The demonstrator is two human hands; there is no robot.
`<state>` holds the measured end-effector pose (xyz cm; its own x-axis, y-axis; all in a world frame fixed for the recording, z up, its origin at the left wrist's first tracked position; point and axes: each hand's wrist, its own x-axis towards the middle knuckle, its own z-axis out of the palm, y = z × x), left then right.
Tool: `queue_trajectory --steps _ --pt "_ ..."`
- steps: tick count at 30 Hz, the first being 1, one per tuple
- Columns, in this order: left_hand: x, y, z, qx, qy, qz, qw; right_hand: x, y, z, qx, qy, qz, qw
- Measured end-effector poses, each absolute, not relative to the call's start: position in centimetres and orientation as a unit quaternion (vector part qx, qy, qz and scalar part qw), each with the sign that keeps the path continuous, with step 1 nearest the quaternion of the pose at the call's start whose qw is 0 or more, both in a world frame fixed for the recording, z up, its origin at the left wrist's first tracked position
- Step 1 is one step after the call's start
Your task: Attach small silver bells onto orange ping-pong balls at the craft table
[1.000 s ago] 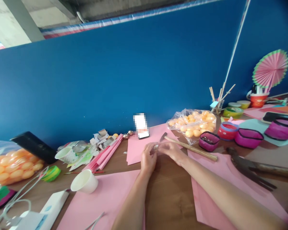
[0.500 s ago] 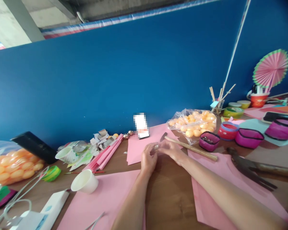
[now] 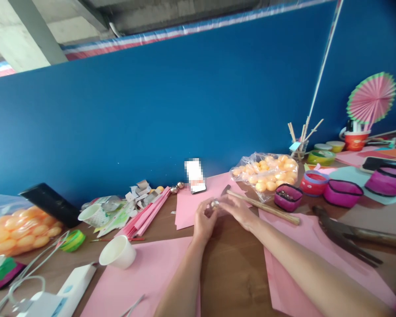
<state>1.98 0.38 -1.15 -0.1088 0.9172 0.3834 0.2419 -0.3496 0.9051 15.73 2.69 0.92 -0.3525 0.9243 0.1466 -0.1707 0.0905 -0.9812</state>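
Note:
My left hand (image 3: 204, 222) is closed in a pinch around a small shiny metal ball (image 3: 214, 204), held just above the table. The fingers of my right hand (image 3: 240, 212) come in from the other side, bent and drawn together at the ball's edge. What lies between the right fingertips is too small to make out. Behind the right hand lies a hammer with a wooden handle (image 3: 267, 208). Pink paper (image 3: 188, 209) is spread beyond both hands, and a phone (image 3: 198, 190) stands upright at its back.
To the right are a bag of orange balls (image 3: 267, 171), a purple pouch with small metal pieces (image 3: 287, 197) and a large claw hammer (image 3: 341, 233). On the left stand a white cup (image 3: 118, 253) and a power strip (image 3: 72, 288). Two shiny balls (image 3: 177, 188) sit near the blue wall (image 3: 119, 119).
The ball shows more clearly between the hands, and the right fingertips have shifted slightly off its face. The whole view has moved down a little. Nothing on the table has moved.

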Motion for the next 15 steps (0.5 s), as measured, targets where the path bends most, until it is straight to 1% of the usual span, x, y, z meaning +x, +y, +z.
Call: queue_trajectory --steps 3,9,15 --pt "1.97 0.28 -0.94 0.584 0.477 0.569 0.329 15.72 2.55 0.76 -0.308 -0.593 0.572 0.475" --pt "2.14 -0.02 -0.33 0.56 0.437 0.582 0.396 15.66 2.22 0.84 -0.318 -0.662 0.476 0.484" --pt "1.9 0.42 -0.84 0.555 0.45 0.59 0.376 15.49 2.37 -0.04 -0.324 -0.717 0.381 0.486"
